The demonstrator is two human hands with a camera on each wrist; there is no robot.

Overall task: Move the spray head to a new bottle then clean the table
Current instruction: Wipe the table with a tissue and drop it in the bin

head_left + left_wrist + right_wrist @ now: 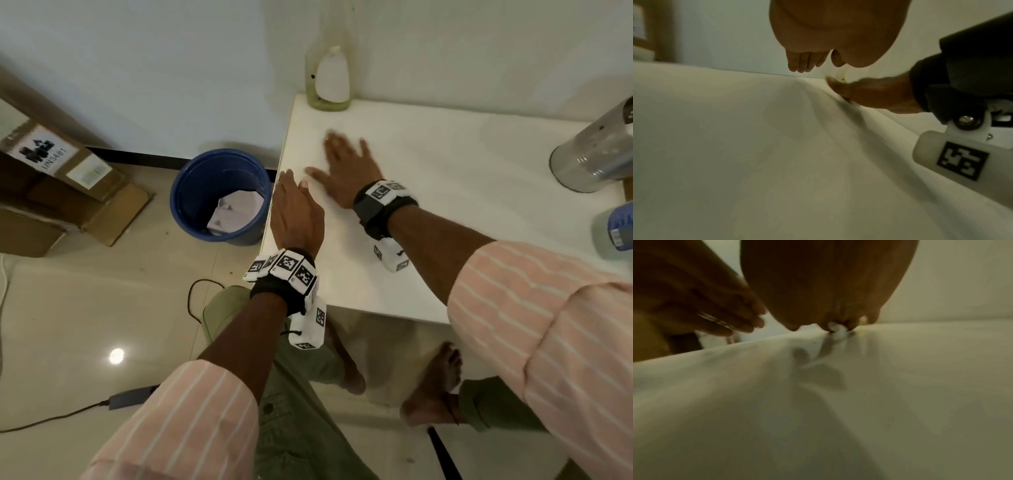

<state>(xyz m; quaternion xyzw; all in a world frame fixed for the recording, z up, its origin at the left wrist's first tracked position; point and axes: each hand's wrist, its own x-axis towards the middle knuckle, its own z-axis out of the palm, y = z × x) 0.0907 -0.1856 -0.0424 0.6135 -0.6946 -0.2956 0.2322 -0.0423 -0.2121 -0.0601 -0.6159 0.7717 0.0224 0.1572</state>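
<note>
My right hand (344, 164) lies flat on the white table (445, 192) near its left side, fingers spread and straight. In the right wrist view its fingertips (851, 324) press a small white wad (836, 331) against the tabletop. My left hand (294, 205) stands edge-on at the table's left edge with straight fingers (801, 63) and holds nothing. A clear bottle (328, 80) with yellowish liquid and a white label stands at the table's back left corner; its top runs out of the frame. No spray head is in view.
A metal cylinder (596, 150) lies on the table's right side, with a blue object (618, 228) at the right edge. On the floor left of the table stands a blue bucket (191, 192) with paper inside, and beyond it a cardboard box (51, 178).
</note>
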